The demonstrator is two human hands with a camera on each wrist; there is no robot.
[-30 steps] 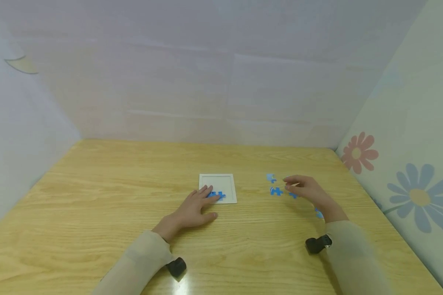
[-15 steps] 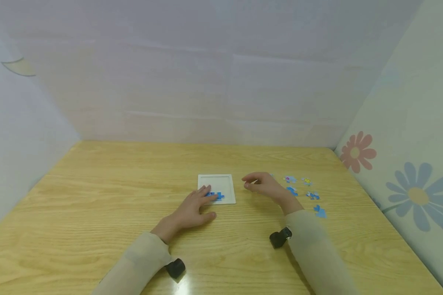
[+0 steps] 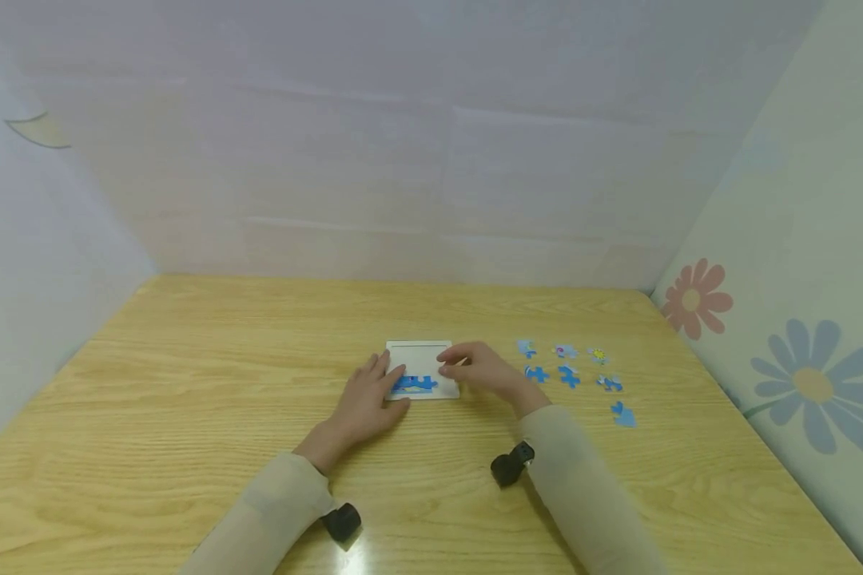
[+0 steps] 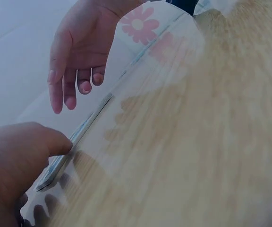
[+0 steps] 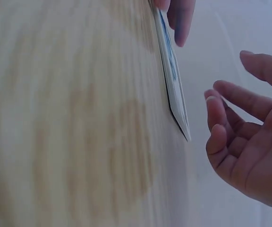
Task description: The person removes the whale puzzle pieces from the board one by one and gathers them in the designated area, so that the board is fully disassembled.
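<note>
A flat white puzzle tray [image 3: 419,356] lies on the table, with joined blue puzzle pieces [image 3: 420,383] along its near side. My left hand [image 3: 363,406] rests at the tray's left side with fingers extended. In the left wrist view its thumb [image 4: 58,142] touches the tray's edge. Over the tray's right side hovers my right hand [image 3: 483,372]. Its fingers are loosely bent, and the right wrist view shows the thumb and forefinger apart with nothing between them.
Several loose puzzle pieces [image 3: 569,377] are spread on the wooden table [image 3: 259,335] to the right of the tray. One light blue corner piece [image 3: 623,414] lies nearest the person. Pale cloth walls [image 3: 431,176] stand behind and at both sides.
My right hand has moved left from the loose pieces to the tray, uncovering them. The left hand has shifted slightly left, showing more of the joined pieces.
</note>
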